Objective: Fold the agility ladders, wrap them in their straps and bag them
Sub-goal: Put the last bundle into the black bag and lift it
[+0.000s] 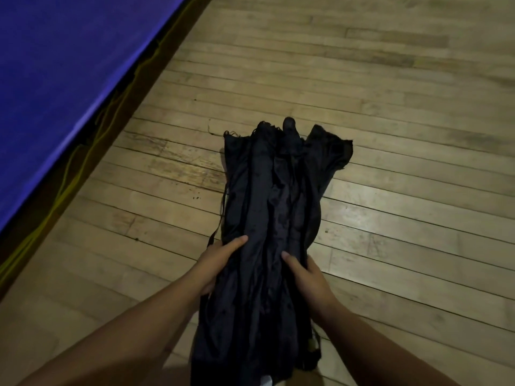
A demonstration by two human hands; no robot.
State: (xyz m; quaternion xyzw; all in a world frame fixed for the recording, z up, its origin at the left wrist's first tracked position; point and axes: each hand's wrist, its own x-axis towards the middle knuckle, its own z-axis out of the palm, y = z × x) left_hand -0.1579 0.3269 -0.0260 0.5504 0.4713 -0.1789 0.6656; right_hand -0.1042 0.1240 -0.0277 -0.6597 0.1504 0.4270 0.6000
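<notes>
Lying right of blue padded mat (55, 79), long black crinkled fabric bag (278, 190): likely soft, light, slippery; left hand (217, 263) and right hand (306, 277) clasp its flanks, thumbs atop, a sound hold.

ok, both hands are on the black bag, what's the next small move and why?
Probably work the hands toward the far end, flattening the black bag on the wood floor. The left hand and right hand grip its near sides, the fabric is bunched in long folds, and whether a ladder is inside cannot be told.
</notes>
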